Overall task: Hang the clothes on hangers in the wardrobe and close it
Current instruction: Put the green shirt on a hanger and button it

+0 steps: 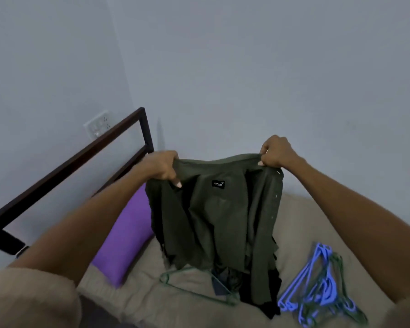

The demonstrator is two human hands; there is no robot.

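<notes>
Head view: hangers [317,285] and purple pillow [126,233] flank the held-up shirt [218,214].

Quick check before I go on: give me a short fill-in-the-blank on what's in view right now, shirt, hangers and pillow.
1. Both hands, left hand and right hand, hold up a dark ____ shirt.
2. The pillow on the bed is ____.
3. The heap of mostly blue hangers lies to the shirt's ____.
4. A single ____ hanger lies below the shirt.

Missing: green; purple; right; green

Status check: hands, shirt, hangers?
Both hands, left and right, grip green shirt by its top, held up over bed. No hanger in it yet. Green hanger lies below, blue hangers right.
</notes>
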